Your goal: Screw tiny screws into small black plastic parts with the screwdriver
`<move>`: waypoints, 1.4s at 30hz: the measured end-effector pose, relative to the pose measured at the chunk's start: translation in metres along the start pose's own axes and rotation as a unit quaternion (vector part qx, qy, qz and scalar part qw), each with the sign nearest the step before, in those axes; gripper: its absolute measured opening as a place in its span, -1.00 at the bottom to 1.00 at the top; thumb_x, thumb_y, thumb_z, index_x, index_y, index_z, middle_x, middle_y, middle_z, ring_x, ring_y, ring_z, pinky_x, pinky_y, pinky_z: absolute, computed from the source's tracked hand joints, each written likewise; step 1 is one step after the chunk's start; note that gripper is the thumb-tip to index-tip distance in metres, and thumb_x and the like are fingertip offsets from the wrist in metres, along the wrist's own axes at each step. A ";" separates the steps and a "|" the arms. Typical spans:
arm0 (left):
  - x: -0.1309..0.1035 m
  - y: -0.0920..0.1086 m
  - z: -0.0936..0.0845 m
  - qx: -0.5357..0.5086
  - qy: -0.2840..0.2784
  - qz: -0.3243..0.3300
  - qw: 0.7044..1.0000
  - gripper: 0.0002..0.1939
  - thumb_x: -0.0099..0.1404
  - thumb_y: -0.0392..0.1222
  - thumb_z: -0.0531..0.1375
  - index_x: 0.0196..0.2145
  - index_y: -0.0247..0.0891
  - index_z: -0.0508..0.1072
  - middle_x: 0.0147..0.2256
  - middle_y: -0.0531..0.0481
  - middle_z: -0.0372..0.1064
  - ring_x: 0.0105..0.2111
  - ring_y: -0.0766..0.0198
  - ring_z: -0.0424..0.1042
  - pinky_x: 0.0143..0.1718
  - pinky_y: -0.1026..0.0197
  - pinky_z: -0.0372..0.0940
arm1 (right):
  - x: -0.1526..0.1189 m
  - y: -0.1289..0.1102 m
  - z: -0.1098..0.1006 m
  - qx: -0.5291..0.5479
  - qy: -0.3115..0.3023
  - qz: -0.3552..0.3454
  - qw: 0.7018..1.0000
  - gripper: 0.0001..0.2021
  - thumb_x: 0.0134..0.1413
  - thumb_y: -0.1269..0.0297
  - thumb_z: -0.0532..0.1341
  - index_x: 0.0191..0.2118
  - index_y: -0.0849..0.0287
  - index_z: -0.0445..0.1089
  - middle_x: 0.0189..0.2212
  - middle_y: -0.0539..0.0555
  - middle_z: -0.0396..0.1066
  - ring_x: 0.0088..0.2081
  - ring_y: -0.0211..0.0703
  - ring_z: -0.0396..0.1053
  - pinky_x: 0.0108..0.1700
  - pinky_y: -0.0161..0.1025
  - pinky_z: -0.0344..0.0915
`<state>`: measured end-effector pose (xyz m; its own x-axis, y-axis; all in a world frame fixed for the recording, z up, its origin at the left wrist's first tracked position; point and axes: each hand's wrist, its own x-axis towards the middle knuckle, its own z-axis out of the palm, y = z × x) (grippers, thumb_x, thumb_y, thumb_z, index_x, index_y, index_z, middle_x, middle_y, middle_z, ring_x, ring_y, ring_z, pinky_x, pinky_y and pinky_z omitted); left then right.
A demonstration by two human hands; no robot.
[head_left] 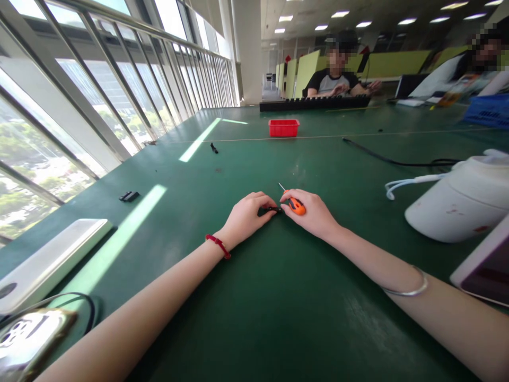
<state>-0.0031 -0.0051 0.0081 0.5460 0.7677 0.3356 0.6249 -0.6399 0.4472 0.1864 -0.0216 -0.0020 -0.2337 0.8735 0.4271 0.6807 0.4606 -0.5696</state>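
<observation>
My left hand [251,212] is closed, thumb and fingers pinching a small black part [273,209] just above the green table [278,297]. The part is too small to name more exactly. In my right hand [312,211] lies a screwdriver with an orange and black handle [296,206]. Its thin metal shaft [282,187] points up and away to the left, clear of the black part. My right thumb and fingertips come close to the black part's right end; whether they touch it I cannot tell.
A red bin [283,128] stands farther back. Black pieces [129,197] lie at left near a white box [55,262] and a phone [34,339]. On the right are a white bottle [461,199], a dark cable [389,157] and a blue basket [487,110]. Two people sit across the table.
</observation>
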 end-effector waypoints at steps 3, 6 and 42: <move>-0.001 -0.005 0.004 -0.043 -0.001 -0.001 0.999 -0.85 0.21 -0.25 0.16 -0.26 -0.22 0.49 -0.26 -0.02 0.44 -0.20 0.19 0.42 -0.11 0.14 0.31 | 0.000 0.001 0.000 -0.020 -0.017 -0.009 1.000 -0.91 0.03 0.31 0.18 -0.29 0.10 0.38 -0.28 0.07 0.44 -0.25 -0.10 0.38 -0.17 -0.18 0.25; 0.001 -0.008 0.002 -0.076 -0.003 -0.016 0.997 -0.83 0.19 -0.27 0.16 -0.24 -0.23 0.49 -0.26 -0.02 0.44 -0.22 0.21 0.43 -0.13 0.15 0.34 | 0.001 0.002 0.000 -0.043 -0.030 -0.019 0.998 -0.92 0.05 0.30 0.18 -0.30 0.10 0.39 -0.33 0.06 0.41 -0.30 -0.13 0.36 -0.21 -0.19 0.24; 0.004 -0.028 -0.008 -0.019 0.082 -0.071 0.994 -0.84 0.17 -0.25 0.17 -0.30 -0.25 0.54 -0.34 -0.01 0.46 -0.34 0.26 0.42 -0.25 0.22 0.32 | -0.011 -0.032 -0.004 0.140 0.183 -0.017 0.973 -0.89 -0.02 0.33 0.19 -0.50 0.10 0.25 -0.54 -0.03 0.36 -0.48 -0.27 0.32 -0.39 -0.30 0.25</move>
<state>-0.0226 0.0161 0.0041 0.3536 0.8470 0.3970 0.6661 -0.5259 0.5288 0.1697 -0.0462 0.0141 0.0453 0.7660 0.6413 0.4492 0.5578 -0.6979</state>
